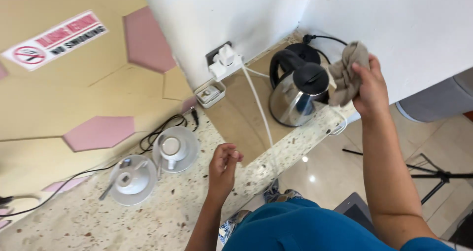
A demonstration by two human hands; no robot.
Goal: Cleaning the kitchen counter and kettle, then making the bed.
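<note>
Clenching a grey cloth against the kettle, right hand; left hand loosely curled, empty.

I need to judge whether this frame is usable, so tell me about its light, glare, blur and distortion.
Head view: bright, even daylight, soft shadows; white wall nearly blown out. Streaky reflections on the steel kettle, two bright glare spots on the glossy floor. Sharp at the cups, slight softness on the left hand; right hand with the cloth is clear. Wide-angle tilt slants the counter edge.

Bright daylight; glare on the white wall; frame tilted, sharp.
</note>
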